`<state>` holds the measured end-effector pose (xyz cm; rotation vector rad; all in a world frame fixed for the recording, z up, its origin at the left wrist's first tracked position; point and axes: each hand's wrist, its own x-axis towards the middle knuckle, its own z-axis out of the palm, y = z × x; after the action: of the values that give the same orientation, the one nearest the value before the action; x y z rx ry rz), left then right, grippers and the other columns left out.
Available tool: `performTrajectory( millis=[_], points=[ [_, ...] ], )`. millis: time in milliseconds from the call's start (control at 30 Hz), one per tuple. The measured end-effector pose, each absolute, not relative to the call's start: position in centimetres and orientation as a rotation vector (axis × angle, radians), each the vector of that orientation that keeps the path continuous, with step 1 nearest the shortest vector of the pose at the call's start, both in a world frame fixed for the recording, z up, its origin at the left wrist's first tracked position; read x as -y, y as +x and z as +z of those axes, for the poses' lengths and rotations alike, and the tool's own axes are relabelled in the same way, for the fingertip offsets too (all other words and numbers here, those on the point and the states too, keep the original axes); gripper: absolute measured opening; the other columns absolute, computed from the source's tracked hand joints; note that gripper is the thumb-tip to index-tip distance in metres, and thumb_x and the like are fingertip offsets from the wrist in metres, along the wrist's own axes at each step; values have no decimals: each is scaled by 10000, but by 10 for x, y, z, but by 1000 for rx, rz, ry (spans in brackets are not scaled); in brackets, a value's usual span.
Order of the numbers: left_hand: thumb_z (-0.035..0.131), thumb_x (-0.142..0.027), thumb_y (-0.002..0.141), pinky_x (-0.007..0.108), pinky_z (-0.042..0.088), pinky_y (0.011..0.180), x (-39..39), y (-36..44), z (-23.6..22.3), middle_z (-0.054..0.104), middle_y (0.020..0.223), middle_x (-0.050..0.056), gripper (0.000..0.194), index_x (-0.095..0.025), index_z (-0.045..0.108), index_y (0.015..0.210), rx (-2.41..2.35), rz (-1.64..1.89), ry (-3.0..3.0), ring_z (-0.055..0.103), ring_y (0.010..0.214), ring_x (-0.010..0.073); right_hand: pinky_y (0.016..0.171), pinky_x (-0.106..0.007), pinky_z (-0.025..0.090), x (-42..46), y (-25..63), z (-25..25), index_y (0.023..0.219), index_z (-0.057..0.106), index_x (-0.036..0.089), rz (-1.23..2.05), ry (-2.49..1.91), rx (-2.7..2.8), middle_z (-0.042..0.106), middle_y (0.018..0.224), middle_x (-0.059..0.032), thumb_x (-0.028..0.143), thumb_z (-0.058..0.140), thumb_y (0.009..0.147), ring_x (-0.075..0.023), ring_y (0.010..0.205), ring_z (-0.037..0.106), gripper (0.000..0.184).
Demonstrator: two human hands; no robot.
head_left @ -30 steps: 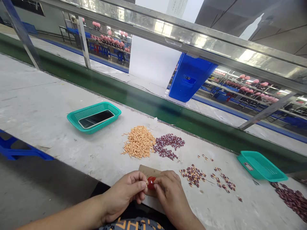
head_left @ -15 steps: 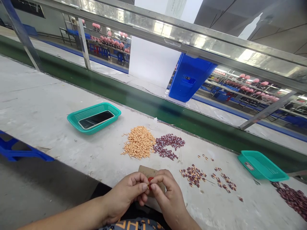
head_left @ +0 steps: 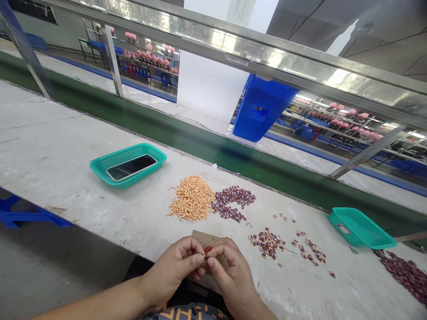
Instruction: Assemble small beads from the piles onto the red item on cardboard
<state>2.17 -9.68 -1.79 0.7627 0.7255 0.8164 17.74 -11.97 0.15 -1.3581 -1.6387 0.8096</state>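
Note:
My left hand (head_left: 178, 264) and my right hand (head_left: 231, 273) meet at the table's near edge, each closed in a thumb-and-finger pinch. Whatever sits between the fingertips is tiny and mostly covered by them. Under the hands lies a tan block (head_left: 199, 235), with a round red spot (head_left: 207, 250) showing just behind the fingers. Beyond it are a heap of small tan-orange curved pieces (head_left: 192, 198) and a spread of small dark-maroon pieces (head_left: 233, 202). To the right, a cluster of joined maroon-and-tan pieces (head_left: 267, 243) lies beside a looser scatter of similar ones (head_left: 310, 249).
A green basket (head_left: 100, 171) holding a phone (head_left: 131, 167) stands at left. Another green basket (head_left: 362, 226) stands at right, near a maroon pile (head_left: 405, 271). A metal rail (head_left: 200, 40) crosses above, and a blue bin (head_left: 258, 111) is behind the green strip.
The view has shifted slightly. Both hands stay pinched together over the block, with only small finger movement.

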Motion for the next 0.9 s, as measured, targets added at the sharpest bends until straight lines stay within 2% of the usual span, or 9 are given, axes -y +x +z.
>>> performTrajectory(
  millis=[333, 467, 533, 633, 667, 800, 900],
  points=[
    [759, -405, 677, 244, 405, 607, 95, 19, -14, 597, 600, -30, 316, -163, 555, 686, -744, 766, 920, 516, 594, 119, 722, -303, 436, 120, 180, 6, 673, 606, 184, 846, -1322, 1728, 600, 746, -33, 206, 560, 815, -187, 782, 566, 151],
    [729, -386, 717, 251, 408, 631, 92, 22, -7, 601, 661, -27, 277, -173, 556, 749, -728, 731, 942, 522, 641, 126, 729, -294, 444, 118, 186, 4, 711, 616, 189, 816, -1350, 1751, 612, 769, -32, 210, 559, 833, -179, 792, 576, 137],
    [723, -387, 726, 264, 421, 673, 89, 20, -4, 618, 752, -14, 279, -185, 574, 850, -707, 751, 989, 538, 714, 143, 746, -297, 447, 114, 202, -1, 741, 628, 197, 710, -1410, 1791, 623, 796, -35, 216, 558, 836, -181, 811, 581, 119],
    [680, -428, 763, 275, 425, 730, 83, 11, 0, 619, 834, -9, 303, -213, 581, 951, -770, 827, 1040, 540, 783, 157, 808, -326, 425, 106, 243, -7, 761, 650, 207, 353, -1709, 1892, 657, 840, -44, 217, 558, 831, -204, 873, 582, 116],
    [660, -442, 777, 273, 424, 733, 81, 8, 0, 615, 828, -12, 290, -216, 587, 944, -808, 850, 1049, 537, 777, 155, 822, -335, 415, 104, 260, -9, 769, 657, 215, 223, -1855, 1939, 671, 845, -37, 227, 556, 835, -208, 877, 586, 121],
    [639, -428, 791, 264, 423, 721, 73, -4, 1, 608, 771, -17, 229, -211, 620, 861, -913, 924, 1095, 521, 740, 152, 838, -404, 367, 94, 305, -9, 819, 682, 198, 81, -2056, 1917, 698, 865, -69, 186, 511, 846, -261, 897, 581, 174],
    [634, -411, 793, 265, 431, 716, 66, -9, 4, 616, 766, -11, 208, -208, 633, 840, -974, 1002, 1110, 530, 736, 157, 848, -378, 351, 79, 304, -6, 872, 692, 220, 57, -2096, 1992, 703, 907, -53, 177, 499, 852, -248, 932, 570, 199]
  ],
)
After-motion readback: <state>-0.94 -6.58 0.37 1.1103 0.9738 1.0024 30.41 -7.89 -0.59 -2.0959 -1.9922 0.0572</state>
